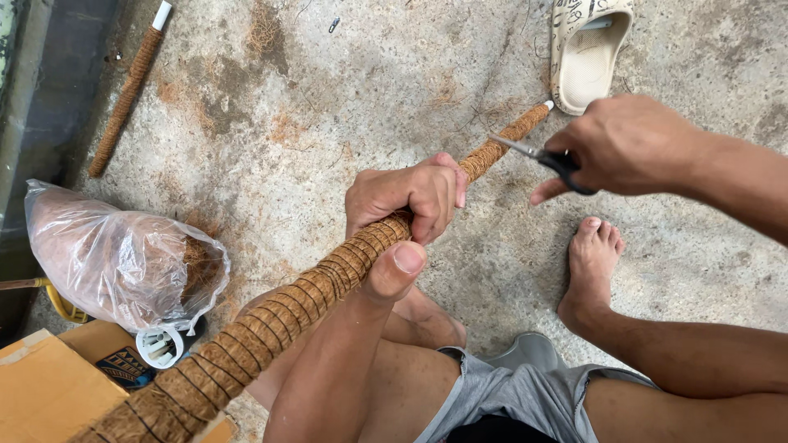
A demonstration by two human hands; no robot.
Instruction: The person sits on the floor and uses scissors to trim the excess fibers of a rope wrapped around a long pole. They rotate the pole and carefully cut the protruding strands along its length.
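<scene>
A long pole wrapped in brown coir fibre and bound with dark thread (271,316) runs from the lower left up to a white tip near the sandal. My left hand (406,209) grips this pole around its middle, thumb on top. My right hand (624,146) holds black-handled scissors (542,156), whose blades point left toward the thinner far part of the pole, close to it.
A second coir pole (125,97) lies on the concrete floor at the upper left. A clear plastic bag of coir fibre (115,258) sits at the left, beside a cardboard box (49,385) and a white spool (160,346). A cream sandal (587,49) lies at the top. My bare foot (591,271) rests on the floor.
</scene>
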